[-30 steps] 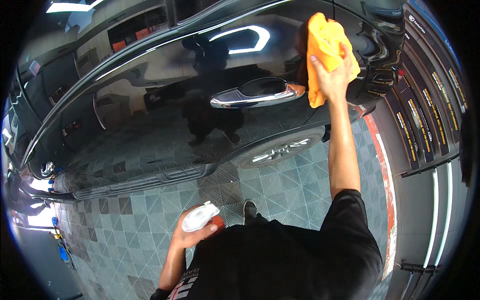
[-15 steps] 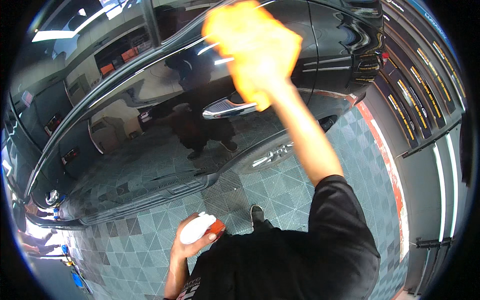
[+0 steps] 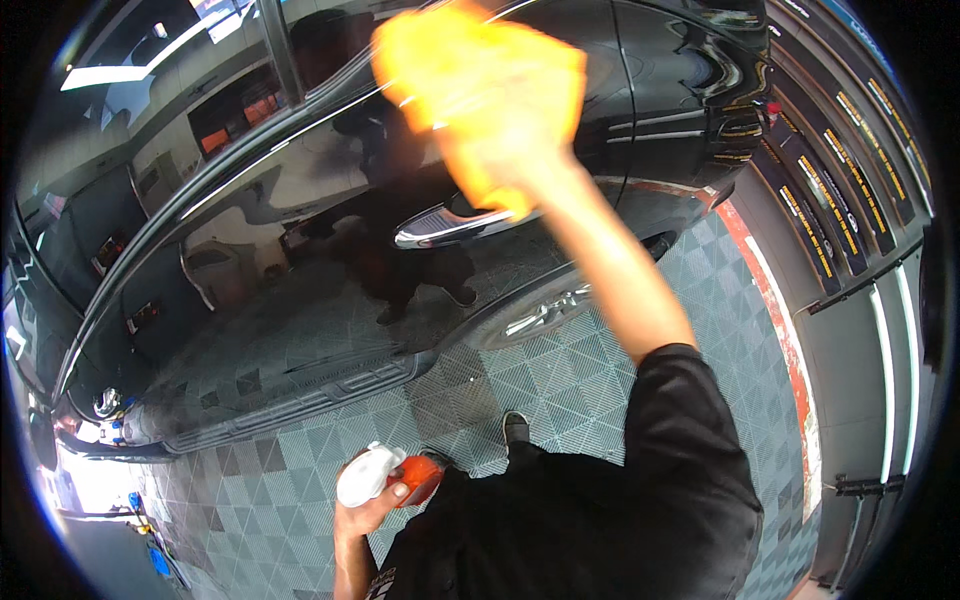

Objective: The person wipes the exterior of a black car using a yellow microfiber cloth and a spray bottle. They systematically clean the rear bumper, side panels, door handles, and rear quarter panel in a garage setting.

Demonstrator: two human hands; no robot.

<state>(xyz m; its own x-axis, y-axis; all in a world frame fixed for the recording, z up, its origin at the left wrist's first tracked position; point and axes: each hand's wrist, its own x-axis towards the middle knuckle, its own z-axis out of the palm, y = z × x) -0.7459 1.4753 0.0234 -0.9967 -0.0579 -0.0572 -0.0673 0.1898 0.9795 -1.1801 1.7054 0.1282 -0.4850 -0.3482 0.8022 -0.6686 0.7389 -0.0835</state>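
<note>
An orange-yellow microfiber cloth point(image 3: 485, 85) lies spread under my right hand point(image 3: 535, 165) on the side of a glossy black car point(image 3: 330, 340). It hangs just above the chrome door handle point(image 3: 445, 228), its lower corner overlapping the handle's right end. Motion blurs the cloth and hand; my fingers are mostly hidden by the fabric. Close to my body, my left hand point(image 3: 365, 515) is wrapped round a spray bottle point(image 3: 420, 480) with a white top and an orange-red body. The bottle is held low, away from the car.
A car wheel point(image 3: 545, 315) stands below the door. Grey patterned floor tiles point(image 3: 300, 490) lie between me and the car. To the right is a wall with dark printed panels point(image 3: 830, 190) and white tubes point(image 3: 885, 380). Blue items point(image 3: 157, 560) sit at far left.
My right hand and the cloth have shifted slightly left along the car's side. The bottle in my left hand has tilted and moved a little lower, showing more of its orange-red body.
</note>
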